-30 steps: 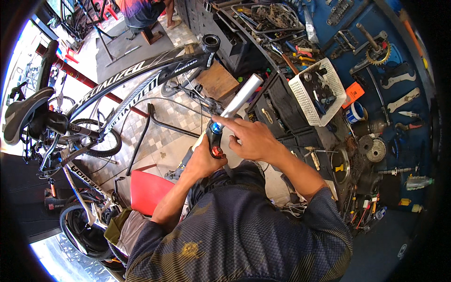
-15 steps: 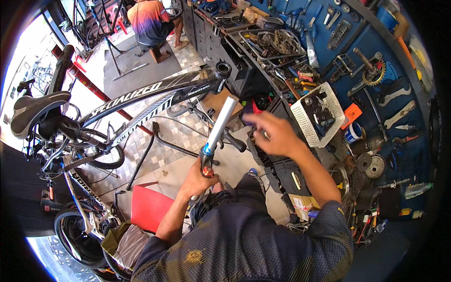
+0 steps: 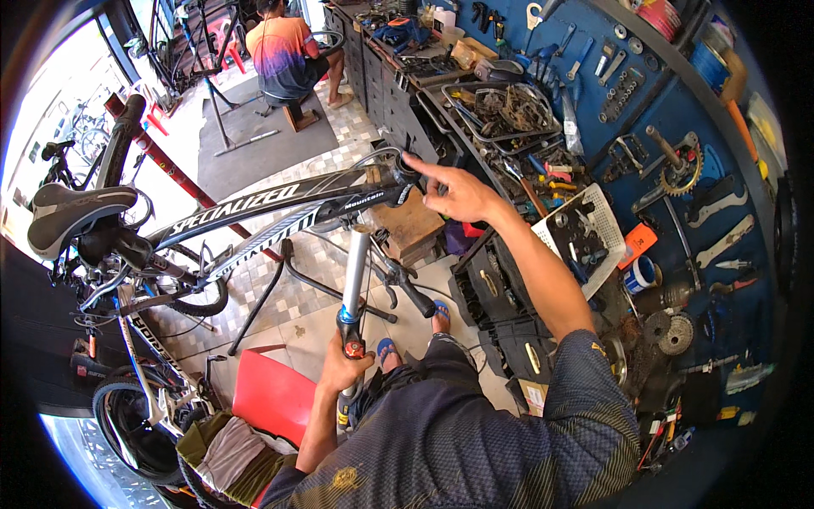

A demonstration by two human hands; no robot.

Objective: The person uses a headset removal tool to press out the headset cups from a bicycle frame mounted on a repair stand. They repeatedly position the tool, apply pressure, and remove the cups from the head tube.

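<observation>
My left hand [image 3: 343, 366] is closed around the crown of a bicycle fork [image 3: 351, 318], whose bare silver steerer tube points up and away from me. Blue shows at the tube's base and a red knob on the crown. Ahead of it, the black and white bicycle frame [image 3: 263, 208] reaches in from the left. My right hand [image 3: 462, 193] holds nothing; its index finger stretches to the top of the head tube [image 3: 400, 170], seemingly touching the rim, thumb apart. The fingertip partly hides the head tube opening.
A saddle [image 3: 80, 216] sits at the left on the frame. Handlebars [image 3: 407, 288] hang beyond the fork. A red chair [image 3: 271, 394] stands at my left. Right, a white basket [image 3: 606, 225] of parts and a blue tool board [image 3: 627, 110]. A person [image 3: 292, 55] sits far off.
My right hand has moved forward and left to the head tube. The fork in my left hand has shifted slightly left and lower. The view has also shifted a little.
</observation>
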